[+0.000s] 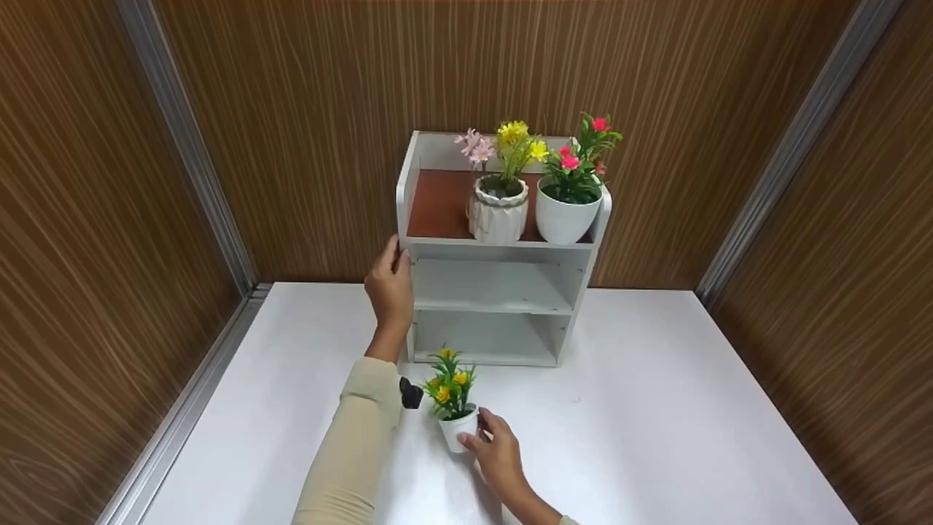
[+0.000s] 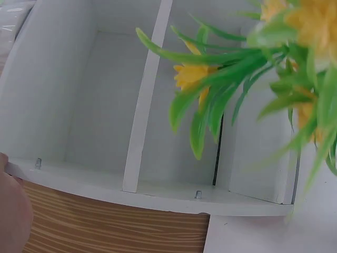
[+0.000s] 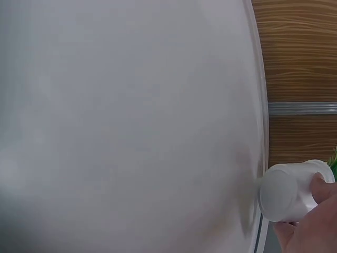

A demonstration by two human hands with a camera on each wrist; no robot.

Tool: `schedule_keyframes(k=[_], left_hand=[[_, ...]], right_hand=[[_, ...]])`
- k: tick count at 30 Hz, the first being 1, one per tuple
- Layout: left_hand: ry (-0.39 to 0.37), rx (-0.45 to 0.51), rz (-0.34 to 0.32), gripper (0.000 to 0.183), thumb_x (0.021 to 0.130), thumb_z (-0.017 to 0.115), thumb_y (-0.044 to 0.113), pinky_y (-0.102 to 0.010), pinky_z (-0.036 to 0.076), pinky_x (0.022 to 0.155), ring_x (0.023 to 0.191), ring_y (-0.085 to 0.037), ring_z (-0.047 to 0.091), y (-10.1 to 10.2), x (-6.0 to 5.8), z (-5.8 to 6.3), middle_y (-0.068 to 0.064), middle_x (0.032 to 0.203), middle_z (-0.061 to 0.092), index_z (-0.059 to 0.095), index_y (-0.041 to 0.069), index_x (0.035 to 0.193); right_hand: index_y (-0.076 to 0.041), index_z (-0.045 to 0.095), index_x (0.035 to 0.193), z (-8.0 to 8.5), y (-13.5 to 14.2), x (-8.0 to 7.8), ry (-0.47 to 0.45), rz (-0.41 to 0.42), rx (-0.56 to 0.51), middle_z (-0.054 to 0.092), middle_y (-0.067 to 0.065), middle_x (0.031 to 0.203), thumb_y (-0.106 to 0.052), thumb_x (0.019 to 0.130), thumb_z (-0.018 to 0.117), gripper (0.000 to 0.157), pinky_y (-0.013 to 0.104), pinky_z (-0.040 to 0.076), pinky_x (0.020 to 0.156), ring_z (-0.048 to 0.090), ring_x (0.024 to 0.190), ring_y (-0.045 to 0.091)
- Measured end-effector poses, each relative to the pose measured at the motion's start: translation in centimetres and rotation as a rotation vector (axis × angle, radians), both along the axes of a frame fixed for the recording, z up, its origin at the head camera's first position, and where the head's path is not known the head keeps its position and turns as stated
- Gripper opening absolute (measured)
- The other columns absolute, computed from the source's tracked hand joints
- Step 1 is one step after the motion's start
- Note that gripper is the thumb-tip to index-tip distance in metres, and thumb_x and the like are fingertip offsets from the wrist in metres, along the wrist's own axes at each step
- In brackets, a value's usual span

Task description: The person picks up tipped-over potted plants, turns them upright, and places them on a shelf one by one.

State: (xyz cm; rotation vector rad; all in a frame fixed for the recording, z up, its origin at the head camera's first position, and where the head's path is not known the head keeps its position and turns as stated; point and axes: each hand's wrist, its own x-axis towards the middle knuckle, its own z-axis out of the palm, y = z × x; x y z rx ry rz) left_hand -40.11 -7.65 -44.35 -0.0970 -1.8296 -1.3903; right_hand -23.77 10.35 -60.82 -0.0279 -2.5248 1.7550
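Observation:
My right hand (image 1: 499,453) pinches a small white flowerpot (image 1: 453,433) by its right side, thumb in front. Yellow flowers and green leaves (image 1: 452,383) rise from the pot. In the right wrist view the pot (image 3: 289,192) shows its round base toward the camera, above the white table. My left hand (image 1: 391,288) rests against the left side of a white shelf unit (image 1: 492,310), fingers pointing up along the panel and thumb at its front edge. The left wrist view shows the hand (image 2: 15,211) at the panel's edge, with yellow flowers (image 2: 192,76) in front of the compartments.
On the shelf's reddish-brown top (image 1: 441,204) stand a ribbed pale pot (image 1: 498,215) with pink and yellow flowers and a white pot (image 1: 567,216) with red flowers. Wood-grain walls (image 1: 306,146) enclose the white table (image 1: 656,408) at the back and both sides.

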Motion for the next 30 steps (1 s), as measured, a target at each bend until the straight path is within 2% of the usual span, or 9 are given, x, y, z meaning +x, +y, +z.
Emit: schedule_keyframes(k=[6, 12, 20, 26, 30], left_hand=[[-0.006, 0.001, -0.005, 0.039, 0.103, 0.059, 0.013, -0.030, 0.056, 0.097, 0.119, -0.020, 0.065, 0.0, 0.1, -0.2, -0.012, 0.134, 0.066, 0.059, 0.006, 0.141], [-0.012, -0.003, -0.004, 0.040, 0.103, 0.059, 0.014, -0.031, 0.056, 0.098, 0.119, -0.020, 0.066, 0.0, 0.1, -0.2, -0.012, 0.134, 0.066, 0.058, 0.007, 0.142], [-0.010, -0.003, 0.007, 0.039, 0.102, 0.061, 0.013, -0.031, 0.055, 0.098, 0.120, -0.021, 0.066, 0.1, 0.0, -0.1, -0.012, 0.134, 0.066, 0.060, 0.005, 0.140], [-0.010, -0.006, 0.002, 0.040, 0.102, 0.061, 0.012, -0.031, 0.056, 0.098, 0.120, -0.019, 0.065, 0.0, 0.0, -0.1, -0.012, 0.135, 0.066, 0.059, 0.007, 0.141], [-0.018, -0.006, -0.007, 0.041, 0.102, 0.060, 0.013, -0.030, 0.056, 0.097, 0.119, -0.019, 0.065, 0.0, 0.0, -0.1, -0.012, 0.135, 0.065, 0.058, 0.007, 0.142]], right_hand=[[0.010, 0.052, 0.140, 0.0, 1.0, 0.1, 0.001, 0.058, -0.014, 0.060, 0.026, 0.130, -0.018, 0.085, 0.081, 0.068, 0.042, 0.053, 0.102, 0.059, 0.123, 0.041], [0.012, 0.046, 0.143, -0.1, 1.5, -0.1, -0.075, 0.112, -0.070, 0.058, 0.029, 0.136, -0.016, 0.085, 0.080, 0.072, 0.038, 0.054, 0.100, 0.057, 0.127, 0.043], [0.014, 0.043, 0.143, 0.0, 2.0, -0.1, -0.115, 0.163, -0.055, 0.058, 0.023, 0.130, -0.015, 0.083, 0.082, 0.077, 0.035, 0.055, 0.100, 0.059, 0.121, 0.036], [0.010, 0.050, 0.140, -0.5, 2.2, 0.1, -0.123, 0.202, -0.049, 0.057, 0.021, 0.127, -0.013, 0.080, 0.085, 0.073, 0.029, 0.056, 0.097, 0.061, 0.118, 0.033], [0.009, 0.053, 0.138, -0.8, 2.4, 0.2, -0.121, 0.214, -0.037, 0.058, 0.022, 0.129, -0.012, 0.080, 0.086, 0.070, 0.030, 0.057, 0.095, 0.062, 0.117, 0.033]])
